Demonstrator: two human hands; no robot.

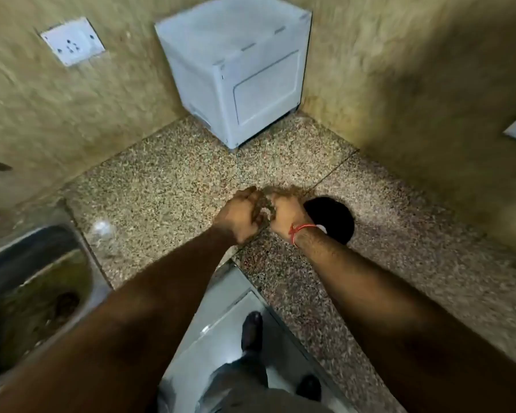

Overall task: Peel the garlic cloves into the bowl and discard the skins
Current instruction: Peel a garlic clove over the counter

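I am watching the bare left hand [241, 214] and red-threaded right hand [286, 217] curling together over the speckled stone counter [167, 186], pinching something blurred, garlic unconfirmed, round black bowl [335, 217] sitting just beside the right wrist.

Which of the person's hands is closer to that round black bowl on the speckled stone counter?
Right. The right hand sits against the round black bowl's left edge, its wrist overlapping the rim. The left hand is farther left, beyond the right hand.
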